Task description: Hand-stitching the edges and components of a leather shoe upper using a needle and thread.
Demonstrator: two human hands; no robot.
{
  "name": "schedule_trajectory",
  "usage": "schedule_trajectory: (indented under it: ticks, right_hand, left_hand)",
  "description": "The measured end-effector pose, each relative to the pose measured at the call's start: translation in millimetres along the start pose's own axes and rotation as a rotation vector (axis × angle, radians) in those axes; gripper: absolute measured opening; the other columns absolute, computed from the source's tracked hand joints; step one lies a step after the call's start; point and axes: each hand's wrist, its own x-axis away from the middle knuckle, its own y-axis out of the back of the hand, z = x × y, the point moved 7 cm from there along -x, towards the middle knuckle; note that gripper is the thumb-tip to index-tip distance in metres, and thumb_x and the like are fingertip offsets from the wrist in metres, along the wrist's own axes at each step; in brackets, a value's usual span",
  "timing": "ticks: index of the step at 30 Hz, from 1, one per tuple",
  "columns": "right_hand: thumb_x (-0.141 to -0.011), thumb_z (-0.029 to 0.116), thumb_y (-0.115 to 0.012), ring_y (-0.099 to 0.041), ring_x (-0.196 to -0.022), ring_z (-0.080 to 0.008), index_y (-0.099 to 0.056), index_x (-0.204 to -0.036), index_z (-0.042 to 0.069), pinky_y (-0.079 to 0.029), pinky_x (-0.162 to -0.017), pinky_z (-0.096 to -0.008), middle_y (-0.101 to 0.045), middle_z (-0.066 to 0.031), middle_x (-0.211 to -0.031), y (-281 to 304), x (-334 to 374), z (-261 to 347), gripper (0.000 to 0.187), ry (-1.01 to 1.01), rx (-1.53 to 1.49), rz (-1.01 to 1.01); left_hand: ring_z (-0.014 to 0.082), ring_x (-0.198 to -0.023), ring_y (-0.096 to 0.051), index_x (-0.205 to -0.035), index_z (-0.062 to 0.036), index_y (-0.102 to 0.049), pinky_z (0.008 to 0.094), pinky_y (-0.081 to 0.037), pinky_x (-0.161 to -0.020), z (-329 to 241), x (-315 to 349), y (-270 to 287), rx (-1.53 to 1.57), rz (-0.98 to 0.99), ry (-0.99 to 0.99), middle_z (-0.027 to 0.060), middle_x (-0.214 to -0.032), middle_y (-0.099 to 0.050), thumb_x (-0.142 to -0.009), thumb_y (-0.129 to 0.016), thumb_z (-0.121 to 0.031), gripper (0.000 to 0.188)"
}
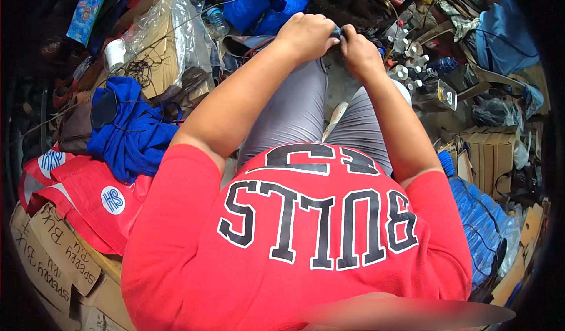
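Both of my hands meet above my knees, near the top of the head view. My left hand (307, 36) has its fingers curled round one end of a small dark piece (336, 32). On the other end my right hand (360, 53) is closed, with thumb and fingers pinching it. Most of the piece is hidden in my grip, so its kind does not show; it looks dark grey or black and smooth. Below the hands are my legs in grey trousers (288, 113).
Several small bottles with white caps (412, 61) stand right of my hands. A blue plastic bag (253, 1) lies beyond them. To the left are blue cloth (132, 133), red bags (88, 198) and cardboard boxes (53, 254). Someone's blue clothing (506, 36) shows at the far right.
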Motion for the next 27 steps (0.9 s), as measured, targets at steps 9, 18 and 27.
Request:
schedule_trajectory:
  ticks: [9,18,27]
  right_hand:
    - [-0.094,0.038,-0.031,-0.049,-0.12,-0.0356,-0.048,-0.126,0.009,-0.038,-0.1,-0.0443,-0.054,-0.0203,-0.126,-22,-69,-68,0.046,-0.328,-0.069,0.166]
    - [-0.09,0.026,-0.04,-0.052,-0.114,-0.0412,-0.045,-0.123,0.008,-0.041,-0.094,-0.0494,-0.055,-0.0268,-0.121,71,-3,-283,0.037,-0.671,0.327,0.016]
    - [-0.094,0.033,-0.038,-0.052,-0.112,-0.0417,-0.049,-0.12,0.007,-0.04,-0.094,-0.0481,-0.056,-0.0249,-0.12,60,18,-342,0.039,-0.686,0.328,0.009]
  left_hand:
    - [0.0279,-0.096,-0.064,-0.093,-0.0032,-0.069,0.0388,-0.051,-0.084,-43,-51,-16,-0.071,0.249,0.073,0.0142,-0.098,-0.068,-0.082,-0.053,-0.017,0.023]
    - [0.0319,-0.075,-0.063,-0.076,-0.0022,-0.059,0.0415,-0.05,-0.067,-95,28,83,0.148,0.161,-0.209,0.0157,-0.076,-0.062,-0.09,-0.054,-0.029,0.03]
    - [0.0262,-0.07,-0.058,-0.074,-0.0055,-0.052,0.037,-0.045,-0.065,-80,74,121,0.02,0.069,-0.323,0.0087,-0.071,-0.054,-0.082,-0.064,-0.024,0.023]
